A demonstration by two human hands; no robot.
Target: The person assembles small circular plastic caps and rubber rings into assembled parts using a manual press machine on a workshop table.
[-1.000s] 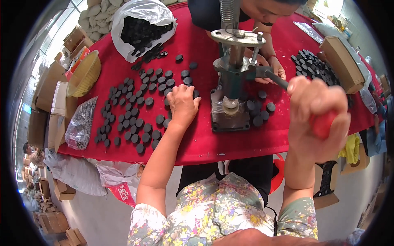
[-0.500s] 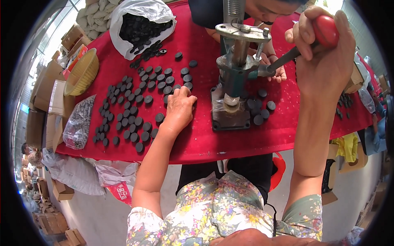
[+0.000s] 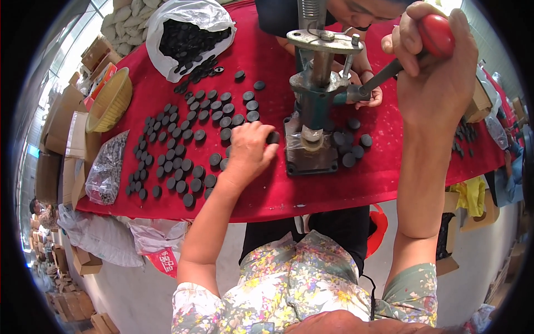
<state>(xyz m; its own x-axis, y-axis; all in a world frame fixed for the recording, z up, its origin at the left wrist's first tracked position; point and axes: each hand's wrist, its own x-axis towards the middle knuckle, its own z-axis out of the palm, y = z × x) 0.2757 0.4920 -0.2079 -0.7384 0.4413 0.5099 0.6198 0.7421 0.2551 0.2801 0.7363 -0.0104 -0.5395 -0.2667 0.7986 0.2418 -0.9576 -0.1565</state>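
My left hand [image 3: 251, 151] pinches a black round cap [image 3: 272, 137] between thumb and fingers, just left of the hand press's metal base [image 3: 298, 162]. High on the right, my right hand [image 3: 439, 89] wraps round the red ball knob [image 3: 436, 35] of the press lever [image 3: 384, 77]. The green-and-steel hand press [image 3: 314, 106] stands upright on the red cloth, its ram above a pale round seat [image 3: 312, 146] on the base. Many similar black caps [image 3: 199, 134] lie spread left of my left hand. A smaller cluster of caps [image 3: 349, 160] sits right of the base.
Across the red-covered table [image 3: 267, 195] a co-worker leans in, one hand [image 3: 374, 97] behind the lever. A white bag [image 3: 161, 42] of black pieces lies far left. A yellow basket [image 3: 110, 100], a clear bag of small parts [image 3: 107, 167] and cardboard boxes [image 3: 58, 125] line the left edge.
My left hand has moved slightly right from the spread caps toward the press, now showing a cap in its fingers. My right hand stays on the knob.
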